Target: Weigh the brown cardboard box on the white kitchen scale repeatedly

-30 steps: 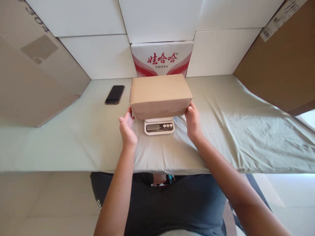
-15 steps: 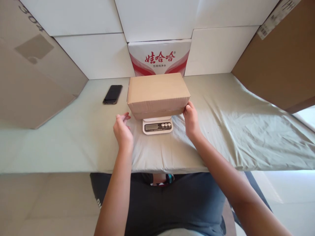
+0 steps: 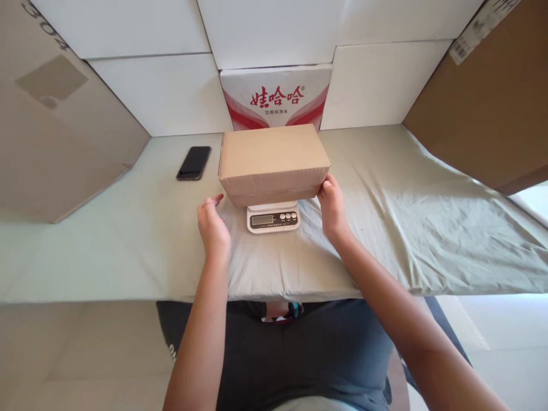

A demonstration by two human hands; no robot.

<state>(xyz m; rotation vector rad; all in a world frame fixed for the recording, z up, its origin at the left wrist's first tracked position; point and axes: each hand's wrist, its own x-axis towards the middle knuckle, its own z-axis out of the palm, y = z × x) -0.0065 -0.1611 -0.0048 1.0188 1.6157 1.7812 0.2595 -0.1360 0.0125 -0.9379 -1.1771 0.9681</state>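
A closed brown cardboard box (image 3: 274,151) rests on a white digital kitchen scale (image 3: 273,220) and hides most of its platform. The scale's display and several buttons face me below the box's front side; no reading can be made out. My right hand (image 3: 332,208) is at the box's lower right front corner, thumb against the cardboard and the other fingers curled by its edge, partly hidden. Just off the lower left corner, my left hand (image 3: 213,225) holds nothing, with its fingers loosely apart and not touching the box.
To the left of the box lies a black smartphone (image 3: 194,163) on the pale green cloth (image 3: 128,245). Behind stand white cartons (image 3: 158,94) and a red-and-white printed carton (image 3: 276,97). Large brown cartons flank the table, one at left (image 3: 55,142) and one at right (image 3: 483,114).
My left hand's fingers have drawn in slightly. The box and scale keep their places, and my right hand stays at the box corner. The view has shifted a little.
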